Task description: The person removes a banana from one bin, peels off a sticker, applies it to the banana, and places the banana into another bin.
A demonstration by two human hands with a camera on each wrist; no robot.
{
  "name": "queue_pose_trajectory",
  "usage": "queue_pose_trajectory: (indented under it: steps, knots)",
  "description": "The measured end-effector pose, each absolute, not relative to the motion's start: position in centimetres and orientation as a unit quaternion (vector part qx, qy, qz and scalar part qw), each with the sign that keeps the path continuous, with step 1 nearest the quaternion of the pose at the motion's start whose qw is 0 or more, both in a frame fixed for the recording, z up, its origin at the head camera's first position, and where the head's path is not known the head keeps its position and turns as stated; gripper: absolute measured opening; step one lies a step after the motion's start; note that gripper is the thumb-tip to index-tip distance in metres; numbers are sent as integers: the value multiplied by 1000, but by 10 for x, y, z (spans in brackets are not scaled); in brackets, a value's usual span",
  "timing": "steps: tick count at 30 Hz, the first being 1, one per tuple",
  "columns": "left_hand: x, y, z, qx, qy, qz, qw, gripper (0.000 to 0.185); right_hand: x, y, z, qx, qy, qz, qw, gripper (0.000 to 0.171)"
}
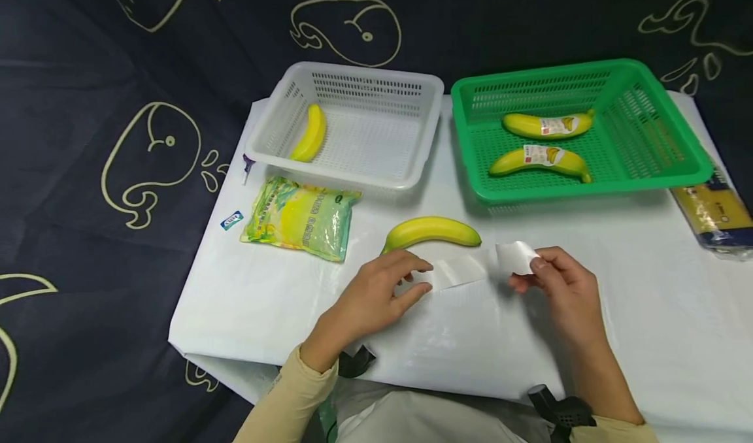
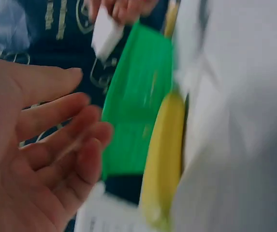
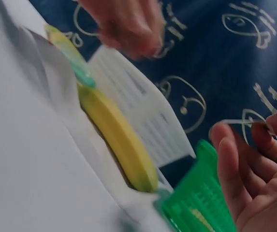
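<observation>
My right hand (image 1: pixel 561 289) pinches a small white paper piece (image 1: pixel 516 258) between thumb and fingers. In the right wrist view, that paper is a thin edge between the fingertips. My left hand (image 1: pixel 382 293) is held with thumb and fingers apart and nothing between them in the left wrist view. Close to its fingertips, a glossy whitish strip (image 1: pixel 459 272) lies on the table; whether they touch it I cannot tell. A banana (image 1: pixel 434 230) without a visible label lies just beyond the strip, its stem end partly behind the left hand.
At the back left, a white basket (image 1: pixel 406 183) holds one banana (image 1: pixel 310 134). A green basket (image 1: pixel 594 188) beside it holds two labelled bananas (image 1: pixel 538 160). A yellow-green packet (image 1: pixel 300 217) lies left; a yellow and navy package (image 1: pixel 714 211) lies right.
</observation>
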State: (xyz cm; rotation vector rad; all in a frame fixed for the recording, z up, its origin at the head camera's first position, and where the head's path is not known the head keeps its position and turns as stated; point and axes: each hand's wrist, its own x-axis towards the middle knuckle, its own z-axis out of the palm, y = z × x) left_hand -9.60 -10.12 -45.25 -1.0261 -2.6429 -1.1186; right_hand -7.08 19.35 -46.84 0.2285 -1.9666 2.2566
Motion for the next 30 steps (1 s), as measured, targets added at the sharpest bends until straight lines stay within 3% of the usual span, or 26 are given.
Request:
queue_pose_trajectory:
  steps: [4, 7, 11, 16, 20, 22, 30]
  knots:
    - [-96, -77, -460, -304, -830, -468, 1, 28, -73, 172, -474, 96, -785, 606, 88, 9]
    - [-98, -64, -465, -225, -788, -568, -75, 34, -76, 158, -481, 148, -847, 485, 162, 7]
    - [-104, -54, -471, -135, -738, -649, -126, 38, -81, 141, -489, 213, -864, 385, 246, 10]
    - [-108, -52, -474, -87, -701, -692, -145, 38, -84, 129, -494, 249, -868, 362, 234, 18]
    - [-106, -54, -463, -72, -677, -717, -146, 42, -83, 125, -496, 255, -876, 360, 194, 46]
    - [-104, -55, -457, -74, -667, -728, -141, 43, -82, 124, -496, 260, -878, 359, 184, 51]
    - [-105, -66, -483, -81, -660, -734, -138, 40, -83, 124, -494, 248, -857, 391, 228, 27]
